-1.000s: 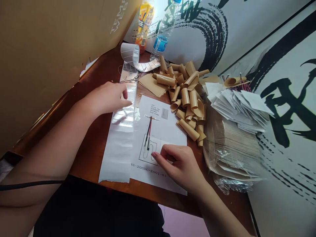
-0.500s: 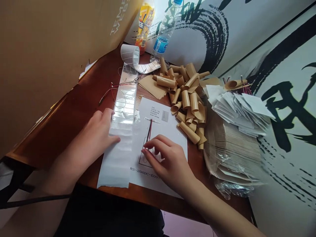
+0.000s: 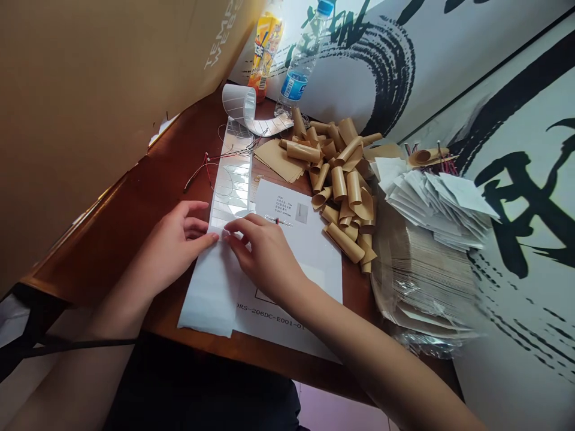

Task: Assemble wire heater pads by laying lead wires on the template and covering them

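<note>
So the thing your grip is all about here is the strip (image 3: 229, 206), and it's right under your fingertips on the table (image 3: 166, 170). Its long axis runs away from you, leaning a bit to the right at the far end. The shiny, ruled part lies mostly beyond your fingers, and the plainer part comes back toward you, down to the table's near edge.

Neither hand really wins on nearness. Your left hand (image 3: 179, 242) is at the strip's left edge, thumb tip over it, and your right hand (image 3: 265, 248) comes at it from the other side, fingertips over the middle. The two sets of tips are just beside each other, so you're working across the strip's width, not along it.

As for grip: your left is loosely curled, with thumb and forefinger apart and nothing I can see caught between them. Your right has thumb and forefinger brought close together, but whether there's a bit of the strip pinched in there, I honestly can't tell.

Your right forearm passes over the printed sheet (image 3: 326, 251), which sits just right of the strip. The wires (image 3: 207, 160) are past your left hand, partly across the strip.
</note>
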The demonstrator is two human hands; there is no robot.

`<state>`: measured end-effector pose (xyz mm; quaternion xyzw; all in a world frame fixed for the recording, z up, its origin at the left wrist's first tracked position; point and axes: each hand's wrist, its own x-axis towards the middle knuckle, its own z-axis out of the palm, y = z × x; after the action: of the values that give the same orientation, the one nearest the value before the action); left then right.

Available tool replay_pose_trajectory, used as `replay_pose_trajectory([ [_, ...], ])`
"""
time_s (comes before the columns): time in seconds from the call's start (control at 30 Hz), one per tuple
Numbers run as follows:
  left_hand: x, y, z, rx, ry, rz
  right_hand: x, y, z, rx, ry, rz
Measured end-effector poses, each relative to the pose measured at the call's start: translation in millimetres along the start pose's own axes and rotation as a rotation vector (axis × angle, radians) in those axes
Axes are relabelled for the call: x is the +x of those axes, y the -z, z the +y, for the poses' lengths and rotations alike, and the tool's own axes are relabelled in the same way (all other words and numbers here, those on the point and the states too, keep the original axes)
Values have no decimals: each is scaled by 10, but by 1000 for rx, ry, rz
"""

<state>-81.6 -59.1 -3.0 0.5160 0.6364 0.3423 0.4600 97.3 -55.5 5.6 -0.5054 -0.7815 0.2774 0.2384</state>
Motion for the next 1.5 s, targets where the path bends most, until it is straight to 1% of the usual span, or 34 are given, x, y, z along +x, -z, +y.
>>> replay_pose_trajectory([
  [0.13,36,-8,-50,-102,36,91,16,20,-34,5,4,10],
  [0.27,12,-38,-68,-138,-31,180,101,25,-77,-3,37,53],
  [0.33,-15,-50,-60,-140,-56,198,148,14,-87,-15,44,57],
  [0.6,-46,-28,-77,-91,-47,167,209,-63,-87,-71,56,59],
  [0.7,-55,-26,-74,-82,-71,148,222,-40,-49,-57,33,84],
  [0.83,-55,-31,-54,-66,-107,98,291,42,72,-61,-18,146],
  [0.97,57,-26,-11,16,-79,52,403,87,174,-163,16,63],
  [1.1,226,-33,58,192,-73,66,538,80,202,-327,91,-8],
  [1.17,270,-42,74,234,-88,74,614,82,204,-413,147,-68],
  [1.37,232,-45,55,266,-107,79,793,123,215,-665,321,-226],
  [1.5,204,-39,62,295,-114,87,832,131,221,-742,409,-261],
])
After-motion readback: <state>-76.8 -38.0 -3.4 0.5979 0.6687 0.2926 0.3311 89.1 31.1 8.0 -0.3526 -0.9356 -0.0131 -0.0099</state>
